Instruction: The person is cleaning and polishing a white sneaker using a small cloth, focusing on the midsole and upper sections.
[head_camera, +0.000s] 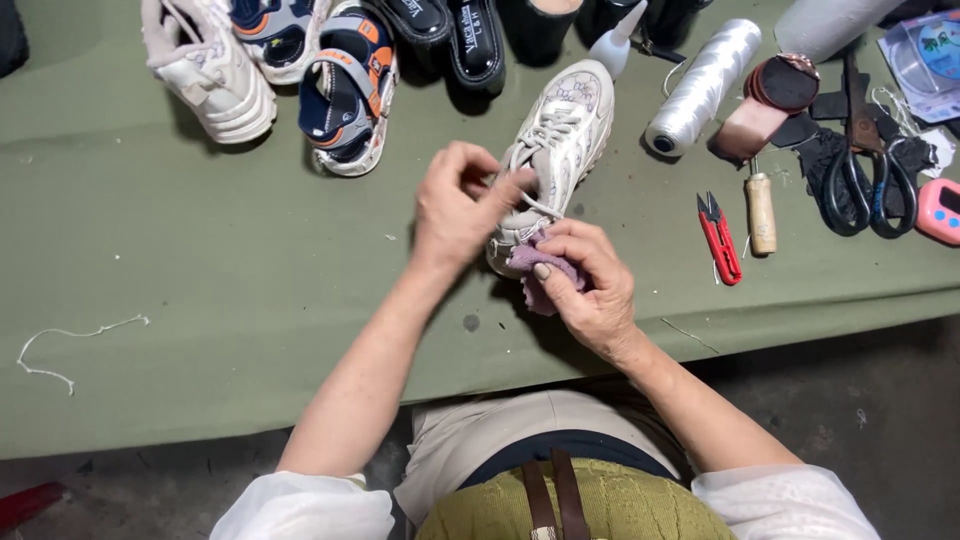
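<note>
A cream lace-up sneaker lies near the middle of the green table, its long axis running diagonally: heel toward the near edge, toe toward the far right corner. It looks light, with a soft upper and stiffer sole, best held at the heel. The left hand pinches a lace by the collar. The right hand is curled around a purple cloth pressed against the heel. Red thread snips and a wooden-handled awl lie to the right.

Shoe-repair workshop: worn shoes, thread spool, scissors.
</note>
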